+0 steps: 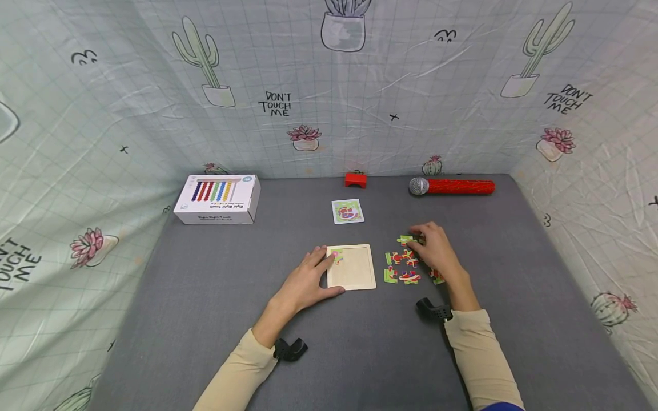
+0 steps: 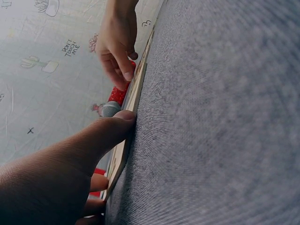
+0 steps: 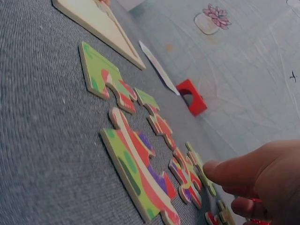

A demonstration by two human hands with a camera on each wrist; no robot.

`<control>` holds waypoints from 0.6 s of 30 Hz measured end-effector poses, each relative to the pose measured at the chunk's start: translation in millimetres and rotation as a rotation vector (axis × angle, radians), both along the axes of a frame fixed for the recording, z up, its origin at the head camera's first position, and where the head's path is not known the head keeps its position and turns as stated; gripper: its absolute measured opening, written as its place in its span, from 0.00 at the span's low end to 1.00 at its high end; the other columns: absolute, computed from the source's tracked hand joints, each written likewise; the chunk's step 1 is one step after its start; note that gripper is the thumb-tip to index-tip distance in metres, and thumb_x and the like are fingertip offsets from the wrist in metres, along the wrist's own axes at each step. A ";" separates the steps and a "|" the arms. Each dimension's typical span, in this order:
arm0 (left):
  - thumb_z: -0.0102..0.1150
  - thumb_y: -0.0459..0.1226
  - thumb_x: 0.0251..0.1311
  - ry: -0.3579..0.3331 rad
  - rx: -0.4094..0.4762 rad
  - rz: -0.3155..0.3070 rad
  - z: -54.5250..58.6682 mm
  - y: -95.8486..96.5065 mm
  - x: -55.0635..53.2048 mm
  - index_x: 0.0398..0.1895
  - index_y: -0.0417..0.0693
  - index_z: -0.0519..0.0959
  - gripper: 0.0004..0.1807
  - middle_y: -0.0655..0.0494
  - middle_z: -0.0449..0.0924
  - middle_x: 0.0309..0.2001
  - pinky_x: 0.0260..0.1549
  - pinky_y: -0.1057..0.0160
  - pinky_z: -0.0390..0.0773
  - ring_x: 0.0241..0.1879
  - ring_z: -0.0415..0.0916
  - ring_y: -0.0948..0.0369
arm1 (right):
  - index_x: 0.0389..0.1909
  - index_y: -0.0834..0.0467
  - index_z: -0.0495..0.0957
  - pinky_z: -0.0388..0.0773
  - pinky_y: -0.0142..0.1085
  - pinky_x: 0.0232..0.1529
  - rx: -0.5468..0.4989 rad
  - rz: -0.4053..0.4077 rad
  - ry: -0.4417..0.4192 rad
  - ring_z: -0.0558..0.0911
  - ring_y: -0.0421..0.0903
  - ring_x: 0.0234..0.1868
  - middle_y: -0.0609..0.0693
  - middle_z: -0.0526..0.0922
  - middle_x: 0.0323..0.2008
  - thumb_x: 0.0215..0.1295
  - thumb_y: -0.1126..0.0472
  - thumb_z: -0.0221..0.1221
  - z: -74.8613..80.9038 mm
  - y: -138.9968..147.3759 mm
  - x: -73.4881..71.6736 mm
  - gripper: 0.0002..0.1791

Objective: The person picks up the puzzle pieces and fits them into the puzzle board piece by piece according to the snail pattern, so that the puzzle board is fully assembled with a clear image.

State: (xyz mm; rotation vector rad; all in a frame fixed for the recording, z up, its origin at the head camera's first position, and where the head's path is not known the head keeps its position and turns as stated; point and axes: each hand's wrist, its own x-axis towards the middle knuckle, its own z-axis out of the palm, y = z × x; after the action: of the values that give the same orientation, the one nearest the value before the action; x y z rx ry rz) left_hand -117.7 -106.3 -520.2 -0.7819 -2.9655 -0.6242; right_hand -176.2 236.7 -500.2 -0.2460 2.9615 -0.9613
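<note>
My left hand (image 1: 307, 279) steadies a square wooden puzzle tray (image 1: 354, 271) by its left side. Its thumb (image 2: 123, 115) presses the near edge, and the other fingers lie at the upper left. A green and pink puzzle piece (image 1: 337, 256) sits in the tray's upper left corner. To the right, my right hand (image 1: 434, 248) reaches over loose puzzle pieces (image 1: 409, 277), thumb and forefinger apart. The thumb is at a green piece (image 3: 201, 171) in the far row; whether it touches is unclear. More pieces are partly hidden under this hand.
A small picture card (image 1: 348, 212) lies behind the tray. Farther back stand a red arched block (image 1: 356, 180) and a white box (image 1: 218, 200) at the left. A red microphone (image 1: 460, 186) lies at the back right. A printed cloth surrounds the grey table (image 1: 354, 354).
</note>
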 end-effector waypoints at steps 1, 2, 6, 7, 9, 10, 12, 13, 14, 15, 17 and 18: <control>0.68 0.62 0.54 0.001 0.002 0.000 -0.1 0.0 0.0 0.73 0.46 0.68 0.48 0.40 0.63 0.74 0.75 0.47 0.62 0.75 0.60 0.46 | 0.60 0.65 0.78 0.70 0.59 0.60 0.002 -0.003 -0.008 0.70 0.63 0.58 0.65 0.75 0.54 0.68 0.59 0.63 -0.4 0.7 -0.1 0.22; 0.68 0.61 0.54 0.002 0.004 0.000 -0.3 0.0 0.0 0.73 0.46 0.68 0.48 0.40 0.63 0.74 0.75 0.47 0.62 0.75 0.60 0.46 | 0.60 0.65 0.78 0.70 0.59 0.59 0.006 -0.002 -0.012 0.70 0.63 0.58 0.65 0.75 0.54 0.68 0.59 0.63 -0.8 1.3 -0.1 0.22; 0.69 0.61 0.54 0.001 0.008 0.000 -0.6 0.0 0.0 0.73 0.46 0.68 0.48 0.40 0.63 0.74 0.75 0.47 0.62 0.75 0.60 0.46 | 0.58 0.65 0.79 0.71 0.57 0.55 0.028 0.005 -0.004 0.69 0.63 0.55 0.65 0.75 0.51 0.69 0.60 0.63 -2.2 1.9 1.1 0.20; 0.69 0.61 0.54 0.000 0.009 0.000 -0.5 0.0 0.0 0.73 0.46 0.68 0.48 0.40 0.63 0.74 0.75 0.47 0.62 0.75 0.60 0.46 | 0.58 0.65 0.80 0.71 0.57 0.54 0.035 0.007 -0.004 0.69 0.63 0.55 0.65 0.75 0.51 0.69 0.60 0.63 -2.4 1.8 1.3 0.20; 0.69 0.61 0.54 -0.003 0.009 0.002 -0.3 -0.1 0.1 0.73 0.46 0.68 0.48 0.41 0.63 0.74 0.75 0.47 0.62 0.75 0.60 0.46 | 0.58 0.64 0.80 0.71 0.56 0.52 0.045 0.013 -0.004 0.69 0.62 0.53 0.64 0.75 0.50 0.69 0.61 0.62 -2.4 1.4 1.7 0.19; 0.69 0.61 0.54 -0.003 0.009 0.002 0.0 -0.1 0.1 0.73 0.46 0.68 0.48 0.41 0.63 0.74 0.75 0.47 0.62 0.75 0.60 0.46 | 0.58 0.64 0.80 0.71 0.56 0.52 0.050 0.014 -0.005 0.69 0.62 0.53 0.64 0.75 0.50 0.69 0.61 0.62 -2.6 1.3 1.6 0.19; 0.69 0.61 0.54 -0.003 0.009 0.003 0.3 -0.2 0.0 0.73 0.46 0.68 0.48 0.41 0.63 0.74 0.75 0.48 0.62 0.75 0.60 0.46 | 0.57 0.64 0.81 0.71 0.55 0.51 0.055 0.017 -0.007 0.69 0.61 0.52 0.64 0.74 0.49 0.69 0.61 0.62 -2.6 0.9 1.5 0.18; 0.69 0.61 0.54 -0.001 0.008 0.003 0.3 -0.2 0.1 0.73 0.46 0.68 0.48 0.41 0.64 0.74 0.75 0.48 0.62 0.75 0.60 0.46 | 0.57 0.64 0.81 0.71 0.55 0.50 0.056 0.016 -0.010 0.68 0.61 0.51 0.63 0.74 0.48 0.69 0.61 0.62 -2.4 0.8 1.5 0.18; 0.69 0.61 0.54 0.000 0.008 0.003 0.3 -0.3 0.1 0.73 0.46 0.68 0.48 0.41 0.64 0.74 0.75 0.48 0.62 0.75 0.60 0.46 | 0.57 0.64 0.81 0.71 0.55 0.50 0.056 0.015 -0.012 0.68 0.61 0.51 0.63 0.74 0.48 0.69 0.61 0.62 -2.1 0.8 1.6 0.18; 0.69 0.61 0.54 0.002 0.007 0.003 0.2 -0.3 0.1 0.73 0.46 0.68 0.47 0.41 0.64 0.74 0.75 0.48 0.62 0.75 0.60 0.47 | 0.56 0.64 0.81 0.71 0.54 0.50 0.057 0.014 -0.013 0.68 0.60 0.50 0.63 0.74 0.48 0.69 0.62 0.62 -1.9 0.7 1.7 0.18; 0.69 0.61 0.54 0.004 0.007 0.003 0.1 -0.2 0.0 0.73 0.46 0.68 0.47 0.41 0.64 0.74 0.75 0.48 0.62 0.75 0.61 0.47 | 0.56 0.65 0.80 0.71 0.54 0.50 0.054 0.015 -0.016 0.68 0.60 0.50 0.63 0.74 0.47 0.70 0.62 0.61 -1.7 0.5 1.6 0.17; 0.69 0.61 0.54 0.005 0.007 0.003 0.1 -0.2 0.1 0.73 0.46 0.68 0.47 0.41 0.64 0.74 0.75 0.48 0.62 0.75 0.61 0.47 | 0.56 0.65 0.80 0.70 0.54 0.50 0.054 0.014 -0.017 0.68 0.60 0.50 0.63 0.74 0.47 0.70 0.62 0.61 -1.6 0.5 1.6 0.17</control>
State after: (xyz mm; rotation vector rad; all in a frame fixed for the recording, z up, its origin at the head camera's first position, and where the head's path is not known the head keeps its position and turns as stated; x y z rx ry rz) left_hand -117.6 -106.5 -520.1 -0.7767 -2.9583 -0.6314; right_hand -174.6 237.3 -501.7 -0.2550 2.9609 -0.8766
